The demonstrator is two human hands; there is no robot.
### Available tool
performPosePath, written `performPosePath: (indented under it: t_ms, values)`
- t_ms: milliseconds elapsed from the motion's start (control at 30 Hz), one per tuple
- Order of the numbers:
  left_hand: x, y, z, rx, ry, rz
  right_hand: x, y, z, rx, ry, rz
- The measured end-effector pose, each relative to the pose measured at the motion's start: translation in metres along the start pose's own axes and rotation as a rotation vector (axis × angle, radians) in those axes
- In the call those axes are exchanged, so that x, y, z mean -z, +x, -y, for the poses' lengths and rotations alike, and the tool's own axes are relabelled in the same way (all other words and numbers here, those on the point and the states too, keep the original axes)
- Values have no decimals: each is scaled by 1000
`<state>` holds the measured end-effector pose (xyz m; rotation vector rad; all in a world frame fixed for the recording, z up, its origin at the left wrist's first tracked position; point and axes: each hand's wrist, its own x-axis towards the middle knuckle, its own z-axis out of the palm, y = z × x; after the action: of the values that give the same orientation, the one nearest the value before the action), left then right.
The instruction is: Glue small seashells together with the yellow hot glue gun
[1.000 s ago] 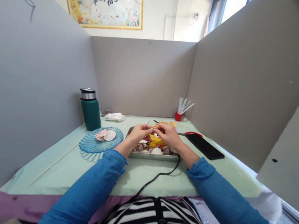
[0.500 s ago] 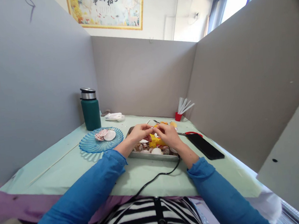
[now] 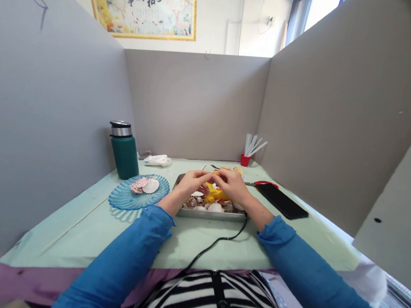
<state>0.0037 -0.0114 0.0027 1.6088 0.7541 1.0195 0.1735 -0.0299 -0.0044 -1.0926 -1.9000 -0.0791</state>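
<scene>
My left hand [image 3: 193, 183] and my right hand [image 3: 231, 185] meet fingertip to fingertip above a metal tray [image 3: 211, 215]. Both are closed in a pinch; whatever lies between the fingertips is too small to make out. Below them the tray holds several seashells [image 3: 215, 208] and a yellow glue gun [image 3: 215, 194], partly covered by my fingers. A black cord [image 3: 214, 243] runs from the tray's right side toward me. To the left, a blue fluted glass plate [image 3: 117, 199] bears pink-patterned and white shells [image 3: 151, 186].
A green bottle [image 3: 125, 157] stands behind the plate. A red cup [image 3: 245, 160] with white glue sticks [image 3: 251, 145] is at the back right. Right of the tray lie a black phone [image 3: 281, 200] and a red-handled tool [image 3: 266, 184]. Grey partitions [image 3: 200, 101] enclose the table.
My fingertips have shifted very slightly, the right fingers curling closer to the left ones. The tray, plate and other things stay where they were.
</scene>
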Motion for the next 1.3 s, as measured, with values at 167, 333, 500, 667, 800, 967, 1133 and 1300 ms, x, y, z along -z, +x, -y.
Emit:
performPosePath:
  t_ms: [167,333,500,667,800,967,1133,1300]
  values:
    - [-2,-1,-3,16,-26,-44,1,-1,1,13,-7,24]
    - [-3,-1,-4,15,-31,-63,1,-1,3,2,-8,29]
    - [-3,0,-3,15,-19,-80,0,-1,3,-2,-7,28]
    - [-2,0,-2,14,-16,-77,1,-1,3,2,-9,31]
    - [-2,-1,-3,14,-22,-79,1,-1,4,6,-11,36]
    - [-3,-2,-5,18,-24,-74,1,-1,4,12,-7,40]
    - [-3,-3,-5,18,-28,-54,2,-1,4,21,4,44]
    - [-2,-1,-4,20,-58,-44,2,-1,4,22,9,46]
